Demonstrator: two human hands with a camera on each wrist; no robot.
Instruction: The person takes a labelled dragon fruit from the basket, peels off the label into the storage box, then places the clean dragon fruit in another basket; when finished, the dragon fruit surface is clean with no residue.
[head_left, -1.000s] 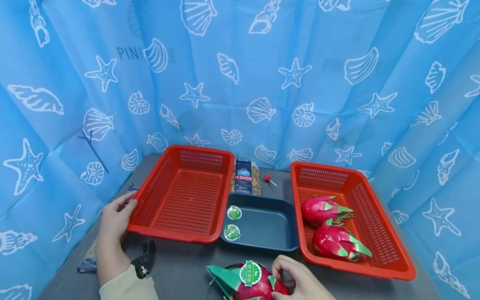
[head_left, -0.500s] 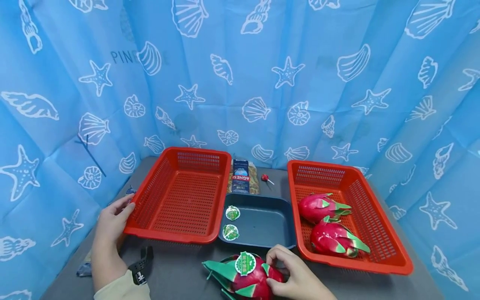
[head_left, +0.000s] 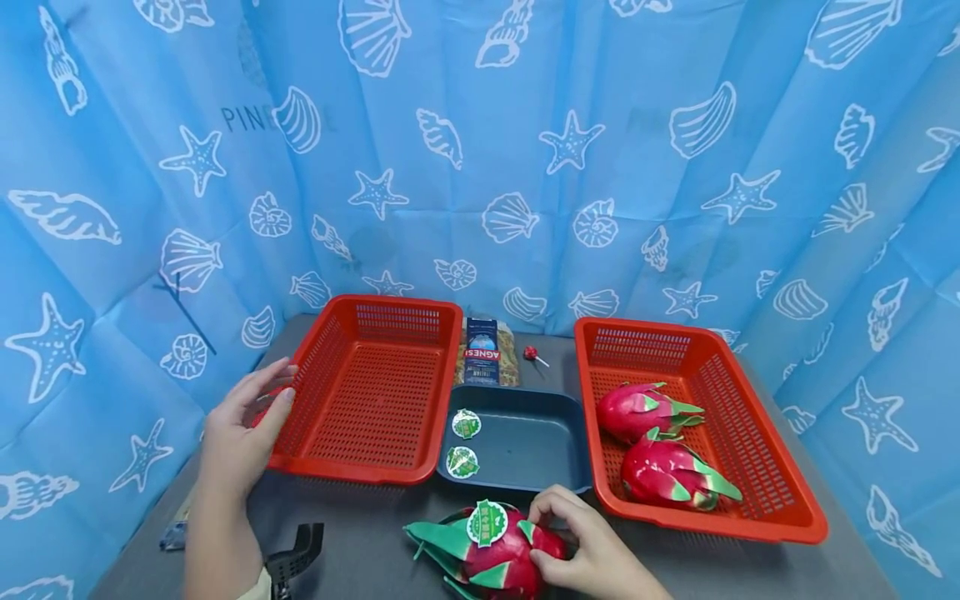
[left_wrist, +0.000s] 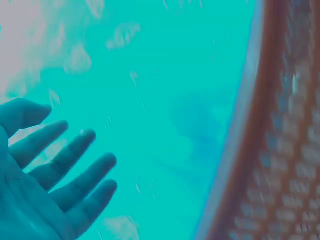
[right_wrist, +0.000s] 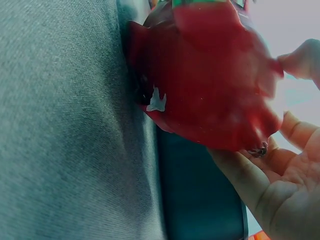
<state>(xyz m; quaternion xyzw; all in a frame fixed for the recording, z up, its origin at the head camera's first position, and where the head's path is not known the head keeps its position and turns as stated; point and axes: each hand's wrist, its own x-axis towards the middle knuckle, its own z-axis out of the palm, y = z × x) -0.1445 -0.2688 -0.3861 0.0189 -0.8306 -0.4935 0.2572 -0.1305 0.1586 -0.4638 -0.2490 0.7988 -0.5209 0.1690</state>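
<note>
At the near edge, my right hand (head_left: 577, 542) holds the end of a dragon fruit (head_left: 517, 554) that bears a round green-and-white sticker. In the right wrist view its thumb and fingers are round the fruit's tip, with the fruit's underside against the grey cloth. My left hand (head_left: 243, 425) is beside the left wall of the red basket (head_left: 360, 475) on the left. The left wrist view shows its fingers spread, holding nothing and apart from the basket. Two more dragon fruits (head_left: 648, 412) lie in the right red basket (head_left: 731, 525).
Between the baskets stands a dark blue tray (head_left: 517, 458) with two round stickers. Behind it are a pasta bag (head_left: 482, 354) and a red lollipop (head_left: 532, 354). Part of another package (head_left: 174, 533) shows behind the left forearm. A blue shell-print curtain (head_left: 480, 150) hangs behind.
My left hand has let go of the left basket's rim and risen with its fingers spread. My right hand keeps hold of the dragon fruit. The head view has shifted slightly.
</note>
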